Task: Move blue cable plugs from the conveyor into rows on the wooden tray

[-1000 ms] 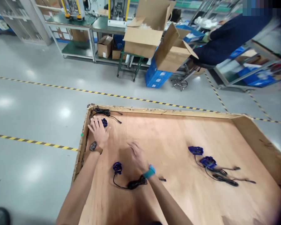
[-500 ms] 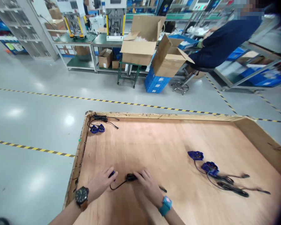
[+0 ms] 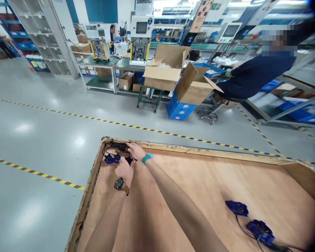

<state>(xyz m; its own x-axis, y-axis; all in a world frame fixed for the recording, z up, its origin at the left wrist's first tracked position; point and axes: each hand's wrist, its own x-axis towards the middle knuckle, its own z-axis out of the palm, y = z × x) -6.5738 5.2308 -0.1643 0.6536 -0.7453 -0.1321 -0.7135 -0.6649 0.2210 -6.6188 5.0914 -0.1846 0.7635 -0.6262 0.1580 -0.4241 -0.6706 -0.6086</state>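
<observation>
While both your arms extend over the broad wooden desk (image 3: pixel 212 185), your hands meet near its far left corner, where raised walls on two sides seem to give the small things there a border to lie against. Your left hand (image 3: pixel 124 171), with a dark round watch (image 3: pixel 119 183) on a brown strap at its wrist, is curled, its fingers bent in at a dark part (image 3: pixel 129 161); the hand covers much of this piece, so whether the fingers pinch it or only touch it cannot be told. Your right hand (image 3: pixel 137 151), with a teal band (image 3: pixel 147 158) at the wrist, reaches just beyond, its fingers extended and close together at the end of the black cables (image 3: pixel 118 144), perhaps to steady them; any grip is hidden. Left of your left hand, two dark blue round parts (image 3: pixel 109 158) sit side by side, hard and plastic-looking, with notched rims and open middles. Their thin, flexible cables are gathered along the far wall, which probably keeps the loops apart from the rounds. Well apart, toward the near right, two more blue parts (image 3: pixel 260 231) rest with smooth cords trailing off. Beneath everything runs pale, flat, faintly grained wood, and the walls around it look rougher, scuffed and darkly marked along their edges.
</observation>
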